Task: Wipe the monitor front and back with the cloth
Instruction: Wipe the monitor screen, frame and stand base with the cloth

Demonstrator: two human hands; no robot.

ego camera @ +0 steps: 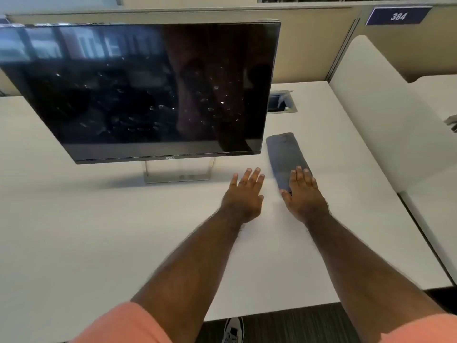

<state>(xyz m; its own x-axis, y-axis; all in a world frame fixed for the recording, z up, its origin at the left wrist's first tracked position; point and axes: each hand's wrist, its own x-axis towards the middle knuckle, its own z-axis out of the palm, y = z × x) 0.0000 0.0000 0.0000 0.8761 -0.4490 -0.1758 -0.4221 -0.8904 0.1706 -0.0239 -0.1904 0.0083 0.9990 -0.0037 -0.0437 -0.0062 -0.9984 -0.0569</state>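
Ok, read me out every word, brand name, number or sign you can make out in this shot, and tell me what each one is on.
"DELL": small logo on the bottom bezel of the monitor.
"384": white number on the blue sign fixed to the partition at upper right.
Nothing readable shows on the cloth, the desk or the desk power box; the shoe's markings are too blurred to tell.

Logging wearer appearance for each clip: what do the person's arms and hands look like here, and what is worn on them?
Both forearms are bare, ending in short salmon-pink sleeves at the bottom edge. The left hand and right hand are bare: no gloves, watch or rings visible.
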